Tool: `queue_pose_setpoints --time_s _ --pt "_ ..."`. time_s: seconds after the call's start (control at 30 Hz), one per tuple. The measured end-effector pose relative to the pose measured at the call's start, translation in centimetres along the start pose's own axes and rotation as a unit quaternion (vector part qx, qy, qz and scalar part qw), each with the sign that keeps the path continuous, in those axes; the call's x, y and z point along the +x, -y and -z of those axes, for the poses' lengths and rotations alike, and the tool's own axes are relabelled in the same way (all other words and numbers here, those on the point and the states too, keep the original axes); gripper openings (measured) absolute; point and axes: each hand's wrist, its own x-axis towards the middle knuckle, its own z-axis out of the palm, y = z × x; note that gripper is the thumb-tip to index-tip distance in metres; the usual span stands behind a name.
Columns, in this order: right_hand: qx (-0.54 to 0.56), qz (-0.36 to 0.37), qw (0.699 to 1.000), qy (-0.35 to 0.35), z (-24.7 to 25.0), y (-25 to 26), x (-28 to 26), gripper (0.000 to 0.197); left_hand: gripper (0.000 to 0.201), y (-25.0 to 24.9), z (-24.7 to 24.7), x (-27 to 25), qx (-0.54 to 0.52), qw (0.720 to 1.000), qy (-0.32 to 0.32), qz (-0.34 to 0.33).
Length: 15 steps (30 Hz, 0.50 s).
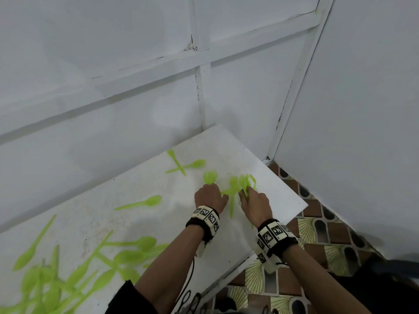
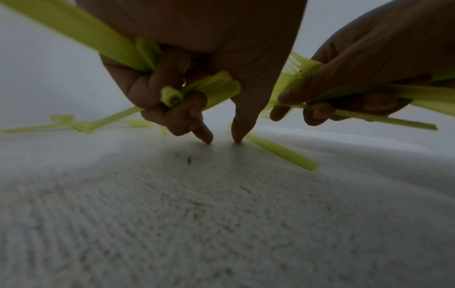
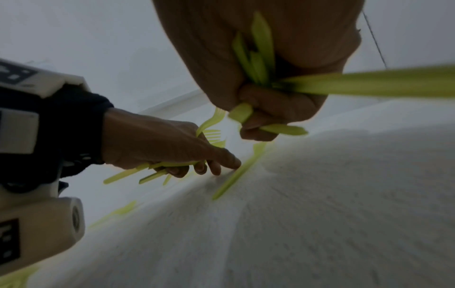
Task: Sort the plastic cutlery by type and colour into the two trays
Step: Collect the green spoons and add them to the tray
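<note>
Your left hand (image 1: 209, 197) grips a bunch of green forks (image 1: 209, 176), the lower fingers curled round the handles while the forefinger (image 2: 203, 133) and thumb (image 2: 240, 129) reach down to the white table (image 1: 278, 196); their tips touch its surface just beside a loose fork (image 1: 232, 196) lying between your two hands. In the left wrist view the handles of the held bunch stick out of your fist on both sides. Your right hand (image 1: 256, 206) is closed round a second bunch of forks (image 1: 246, 181), tines pointing away from you, near the table's far right corner; the right wrist view shows the fingers wrapped tight over the handles, with one long handle (image 3: 384, 83) jutting out to the side.

Farther along the table, well apart from your hands, a spoon and a fork lie crossed (image 1: 181, 166) near the wall. A single spoon (image 1: 145, 202) lies to the left of your left hand, and a loose heap of green spoons (image 1: 74, 268) covers the near left part of the table. No tray shows in any view. Patterned floor tiles (image 1: 317, 234) run past the table's right edge.
</note>
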Motion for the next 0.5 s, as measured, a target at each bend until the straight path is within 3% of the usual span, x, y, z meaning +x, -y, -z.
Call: queue_pose_setpoints --time_s 0.13,0.27,0.4,0.5 --pt "0.070 -0.022 0.997 -0.005 0.0 -0.4 0.3 0.032 0.039 -0.7 0.2 0.0 -0.035 0.999 0.006 0.020" --pt "0.110 -0.043 0.993 -0.008 -0.2 -1.2 0.8 0.029 0.054 -1.7 -0.2 -0.4 -0.051 0.999 0.013 0.015" --pt "0.105 -0.032 0.994 -0.023 -0.3 -1.2 0.7 0.027 0.035 -2.0 -0.6 -0.2 -0.011 0.999 0.018 -0.027" --pt "0.095 -0.023 0.995 -0.024 -0.3 -0.8 0.6 0.026 0.036 -1.7 -0.5 -0.1 0.009 0.999 0.028 -0.029"
